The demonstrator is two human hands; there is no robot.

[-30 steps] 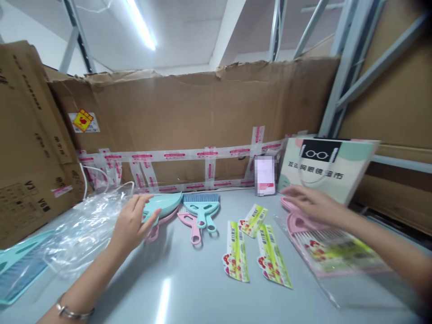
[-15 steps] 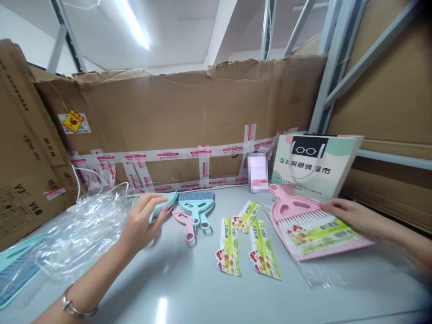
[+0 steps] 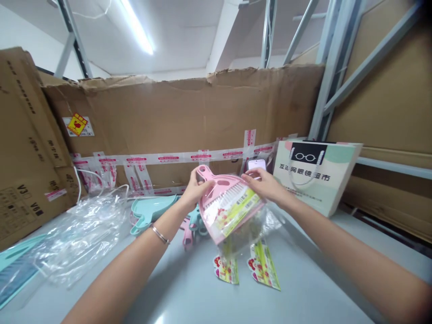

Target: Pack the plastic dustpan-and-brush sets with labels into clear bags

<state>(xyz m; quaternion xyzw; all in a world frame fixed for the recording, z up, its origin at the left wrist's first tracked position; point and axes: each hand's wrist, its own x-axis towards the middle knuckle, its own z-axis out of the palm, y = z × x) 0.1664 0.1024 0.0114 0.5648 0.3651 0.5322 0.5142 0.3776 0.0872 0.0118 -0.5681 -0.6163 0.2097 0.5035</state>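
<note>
Both hands hold up a pink dustpan (image 3: 221, 183) with a white-bristled brush set in it. A clear plastic bag (image 3: 248, 231) hangs off its lower side, and a green-and-yellow label card (image 3: 236, 204) lies over the bristles. My left hand (image 3: 195, 189) is closed round the handle end. My right hand (image 3: 263, 182) pinches the upper right edge of the pan. Under it on the table lie two loose label cards (image 3: 265, 267), (image 3: 226, 269) in part covered by the bag. Left of it rests a teal dustpan (image 3: 150, 209), with small teal and pink brushes (image 3: 188, 236) half hidden.
Crumpled clear plastic bags (image 3: 84, 238) lie at the left, near a bagged teal dustpan set (image 3: 16, 265). A phone (image 3: 256, 165) leans on the big cardboard box (image 3: 189, 112). A paper bag (image 3: 313, 175) stands at the back right, by a metal rack post (image 3: 324, 99).
The pink dustpan has moved from the right to the middle and been lifted. My left hand has left the teal dustpan and taken the pink one's handle. My right hand came along, gripping its edge.
</note>
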